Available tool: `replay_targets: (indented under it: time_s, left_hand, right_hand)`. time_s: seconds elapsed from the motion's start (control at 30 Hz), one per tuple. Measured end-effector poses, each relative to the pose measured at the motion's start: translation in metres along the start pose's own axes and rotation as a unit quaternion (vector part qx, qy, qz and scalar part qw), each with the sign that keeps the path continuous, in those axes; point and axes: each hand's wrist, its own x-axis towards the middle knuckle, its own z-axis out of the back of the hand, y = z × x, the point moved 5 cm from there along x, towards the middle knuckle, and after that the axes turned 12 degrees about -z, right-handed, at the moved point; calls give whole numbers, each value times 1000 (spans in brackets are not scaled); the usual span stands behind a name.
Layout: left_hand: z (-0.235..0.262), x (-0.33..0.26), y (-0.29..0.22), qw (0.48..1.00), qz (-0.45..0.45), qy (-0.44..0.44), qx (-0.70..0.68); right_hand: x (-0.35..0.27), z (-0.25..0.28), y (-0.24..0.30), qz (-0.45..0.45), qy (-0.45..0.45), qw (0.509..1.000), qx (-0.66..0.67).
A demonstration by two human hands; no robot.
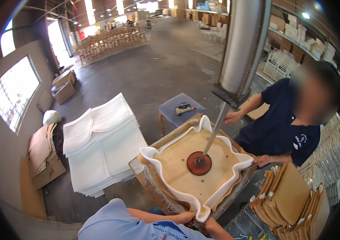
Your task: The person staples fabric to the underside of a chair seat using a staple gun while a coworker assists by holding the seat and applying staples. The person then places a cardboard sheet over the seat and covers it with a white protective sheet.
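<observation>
A tan wooden board (174,168) with several small holes lies in front of me, pressed from above by a round red plate (199,163) on a metal rod (216,128). White foam sheet (166,178) curls up around the board's edges and peaks at the corners. At the near corner, my left hand (186,217) pinches the foam from the left. My right hand (211,225) closes on the same corner from the right; its fingers are partly hidden. Tan material (218,207) shows beneath the foam, over a worn square stand (140,170).
Across to the right, a co-worker in dark blue (276,108) has one hand at the foam's right corner and the other near the rod. White foam sheets (106,160) are stacked left. A blue stool (174,105) bears a staple gun (184,109). Tan padded seats (286,192) stand lower right.
</observation>
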Motion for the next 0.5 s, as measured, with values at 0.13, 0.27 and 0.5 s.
replay_targets:
  time_s: [0.13, 0.27, 0.5]
  left_hand:
    - [4, 2, -21, 934, -233, 51, 266]
    - [-1, -6, -2, 994, -74, 46, 60]
    - [71, -51, -81, 984, -142, -36, 103]
  right_hand:
    - [-4, -7, -4, 127, -86, 988, 16]
    - [-7, 5, -30, -17, -140, 986, 85]
    - [-28, 1, -10, -10, -177, 977, 119]
